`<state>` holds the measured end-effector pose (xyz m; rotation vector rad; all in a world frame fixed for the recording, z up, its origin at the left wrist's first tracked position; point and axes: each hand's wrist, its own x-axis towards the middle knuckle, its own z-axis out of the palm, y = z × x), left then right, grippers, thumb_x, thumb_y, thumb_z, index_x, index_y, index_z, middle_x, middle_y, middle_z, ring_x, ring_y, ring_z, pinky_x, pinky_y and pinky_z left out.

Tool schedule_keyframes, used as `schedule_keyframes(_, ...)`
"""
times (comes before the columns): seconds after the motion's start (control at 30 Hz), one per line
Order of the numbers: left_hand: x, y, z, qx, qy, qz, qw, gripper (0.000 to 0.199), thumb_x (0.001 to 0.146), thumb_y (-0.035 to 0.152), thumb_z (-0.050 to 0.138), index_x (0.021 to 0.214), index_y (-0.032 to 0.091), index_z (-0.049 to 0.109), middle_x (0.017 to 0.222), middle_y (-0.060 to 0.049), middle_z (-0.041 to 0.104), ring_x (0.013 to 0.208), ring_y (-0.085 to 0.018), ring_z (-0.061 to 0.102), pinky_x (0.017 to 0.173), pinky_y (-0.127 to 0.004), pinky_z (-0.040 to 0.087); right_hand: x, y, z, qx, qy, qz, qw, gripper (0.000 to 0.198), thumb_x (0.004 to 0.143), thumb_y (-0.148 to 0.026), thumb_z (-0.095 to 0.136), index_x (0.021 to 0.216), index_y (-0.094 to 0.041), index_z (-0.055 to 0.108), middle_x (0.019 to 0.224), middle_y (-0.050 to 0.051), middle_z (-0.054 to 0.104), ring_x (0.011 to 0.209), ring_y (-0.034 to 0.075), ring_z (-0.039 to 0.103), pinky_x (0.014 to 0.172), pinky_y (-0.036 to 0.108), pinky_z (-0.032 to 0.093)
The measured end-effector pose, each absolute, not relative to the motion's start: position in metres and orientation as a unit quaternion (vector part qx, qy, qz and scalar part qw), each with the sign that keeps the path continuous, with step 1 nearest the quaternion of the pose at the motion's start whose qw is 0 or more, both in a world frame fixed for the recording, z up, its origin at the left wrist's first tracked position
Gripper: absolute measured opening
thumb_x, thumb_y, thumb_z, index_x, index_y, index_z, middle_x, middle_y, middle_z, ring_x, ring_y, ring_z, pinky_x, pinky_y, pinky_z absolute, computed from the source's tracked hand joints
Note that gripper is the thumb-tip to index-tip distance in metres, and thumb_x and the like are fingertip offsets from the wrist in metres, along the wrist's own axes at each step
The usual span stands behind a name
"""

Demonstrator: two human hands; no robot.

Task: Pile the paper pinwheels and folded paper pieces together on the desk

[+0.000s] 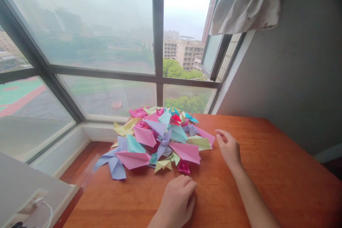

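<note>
A heap of folded paper pieces in pink, blue, purple, green and yellow covers the far left part of the wooden table (213, 192). Among them are a pink paper plane (185, 151), a green paper plane (199, 142) and a small magenta folded piece (184, 166). My left hand (177, 197) rests on the table just in front of the heap, its fingers curled in, with nothing showing in them. To the heap's right, my right hand (229, 146) has thumb and fingers apart, fingertips close to another pink paper plane (205, 136); whether they touch it is unclear.
Behind the table stand large framed windows (104, 25), with one pane swung outward at the right. A dotted curtain (248, 3) hangs at upper right beside a grey wall (301, 71). At lower left, a white plug (39, 202) with a cable sits in a wall socket.
</note>
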<state>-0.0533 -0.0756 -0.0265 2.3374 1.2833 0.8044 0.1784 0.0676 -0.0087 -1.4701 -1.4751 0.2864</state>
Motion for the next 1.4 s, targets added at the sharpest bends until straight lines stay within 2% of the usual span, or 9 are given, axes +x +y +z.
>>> schedule_keyframes(0.2, -0.055, -0.076, -0.025, 0.822, 0.456, 0.285, 0.185, 0.022, 0.078, 0.003, 0.047, 0.087, 0.021, 0.057, 0.086, -0.004, 0.064, 0.08, -0.02, 0.058, 0.068, -0.028, 0.042, 0.192, 0.052, -0.046, -0.629, -0.591, 0.14, 0.486, 0.034, 0.082, -0.039, 0.053, 0.102, -0.017, 0.069, 0.11, 0.012, 0.07, 0.099, 0.026, 0.067, 0.08, 0.038, 0.056)
schedule_keyframes(0.33, -0.054, -0.077, -0.025, 0.818, 0.456, 0.302, 0.18, 0.022, 0.078, 0.003, 0.046, 0.086, 0.021, 0.057, 0.085, -0.004, 0.064, 0.079, -0.02, 0.059, 0.068, -0.028, 0.044, 0.191, 0.045, -0.061, -0.637, -0.582, 0.162, 0.478, 0.035, 0.082, -0.04, 0.053, 0.104, -0.017, 0.069, 0.109, 0.012, 0.07, 0.098, 0.025, 0.067, 0.084, 0.038, 0.055)
schedule_keyframes(0.47, -0.056, -0.075, -0.025, 0.794, 0.467, 0.353, 0.162, 0.029, 0.077, 0.002, 0.046, 0.095, 0.022, 0.059, 0.091, -0.004, 0.067, 0.083, -0.02, 0.061, 0.072, -0.029, 0.048, 0.192, 0.043, -0.071, -0.641, -0.57, 0.19, 0.477, 0.037, 0.082, -0.041, 0.052, 0.106, -0.017, 0.068, 0.111, 0.012, 0.069, 0.098, 0.024, 0.066, 0.084, 0.036, 0.054)
schedule_keyframes(0.57, -0.064, -0.067, -0.022, 0.753, 0.501, 0.416, 0.097, 0.031, 0.083, 0.005, 0.046, 0.105, 0.023, 0.06, 0.101, -0.005, 0.068, 0.093, -0.021, 0.063, 0.082, -0.032, 0.05, 0.193, 0.044, -0.075, -0.645, -0.553, 0.211, 0.483, 0.039, 0.081, -0.042, 0.053, 0.106, -0.016, 0.068, 0.11, 0.012, 0.069, 0.096, 0.025, 0.067, 0.083, 0.037, 0.055)
schedule_keyframes(0.67, -0.077, -0.05, -0.01, 0.698, 0.568, 0.436, -0.01, 0.026, 0.089, 0.013, 0.048, 0.111, 0.021, 0.061, 0.109, -0.009, 0.066, 0.102, -0.024, 0.061, 0.09, -0.037, 0.048, 0.192, 0.044, -0.074, -0.648, -0.537, 0.222, 0.493, 0.041, 0.08, -0.045, 0.054, 0.106, -0.016, 0.068, 0.109, 0.012, 0.07, 0.096, 0.025, 0.067, 0.082, 0.037, 0.055)
schedule_keyframes(0.9, -0.093, 0.021, 0.032, 0.663, 0.689, 0.254, -0.145, 0.044, 0.089, 0.036, 0.057, 0.129, 0.016, 0.057, 0.138, -0.02, 0.049, 0.127, -0.038, 0.046, 0.103, -0.052, 0.039, 0.186, 0.042, -0.068, -0.642, -0.534, 0.229, 0.501, 0.043, 0.081, -0.047, 0.055, 0.106, -0.015, 0.068, 0.109, 0.014, 0.07, 0.097, 0.026, 0.066, 0.082, 0.038, 0.055)
schedule_keyframes(1.07, -0.085, 0.047, 0.033, 0.669, 0.711, 0.187, -0.11, 0.047, 0.09, 0.042, 0.054, 0.129, 0.016, 0.057, 0.138, -0.019, 0.052, 0.127, -0.036, 0.046, 0.099, -0.05, 0.041, 0.187, 0.042, -0.07, -0.636, -0.539, 0.226, 0.504, 0.043, 0.083, -0.047, 0.053, 0.108, -0.015, 0.068, 0.111, 0.014, 0.069, 0.099, 0.026, 0.066, 0.083, 0.038, 0.055)
schedule_keyframes(1.23, -0.066, 0.038, 0.023, 0.702, 0.686, 0.188, -0.041, 0.048, 0.09, 0.039, 0.056, 0.132, 0.017, 0.053, 0.138, -0.016, 0.053, 0.128, -0.032, 0.046, 0.098, -0.043, 0.045, 0.185, 0.04, -0.067, -0.636, -0.545, 0.221, 0.5, 0.041, 0.083, -0.046, 0.053, 0.107, -0.015, 0.067, 0.111, 0.015, 0.068, 0.099, 0.026, 0.066, 0.081, 0.038, 0.055)
schedule_keyframes(1.4, -0.051, 0.031, 0.02, 0.716, 0.671, 0.193, -0.013, 0.051, 0.088, 0.036, 0.057, 0.134, 0.014, 0.05, 0.14, -0.019, 0.051, 0.132, -0.033, 0.043, 0.1, -0.045, 0.046, 0.184, 0.038, -0.06, -0.628, -0.556, 0.22, 0.498, 0.039, 0.084, -0.046, 0.053, 0.104, -0.015, 0.067, 0.111, 0.015, 0.068, 0.098, 0.026, 0.066, 0.079, 0.037, 0.056)
